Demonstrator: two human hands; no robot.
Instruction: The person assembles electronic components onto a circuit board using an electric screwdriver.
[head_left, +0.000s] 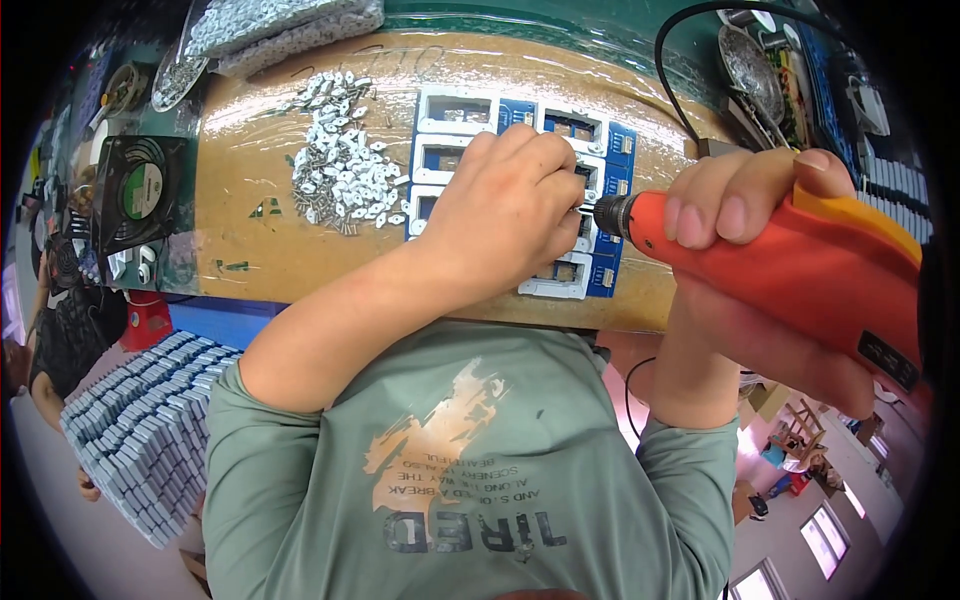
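My right hand [740, 210] is wrapped round a red and orange power screwdriver [760, 262]; its black chuck points left at the panel. My left hand [510, 205] rests over the middle of that panel, fingers curled down beside the screwdriver's tip; whatever they pinch is hidden. The panel is made of blue circuit boards [622, 145] with white rectangular frames [458, 105] set on them in two columns. Left of it lies a loose pile of small white plastic pieces and screws [345, 160] on the brown work board [240, 170].
A black cooling fan [140, 195] stands at the left. Bagged white parts [280, 30] lie at the back, and a round metal dish [750, 75] at the back right. A black cable [665, 60] loops behind the screwdriver. Stacked grey blocks [150, 430] and another person's arm [48, 400] are lower left.
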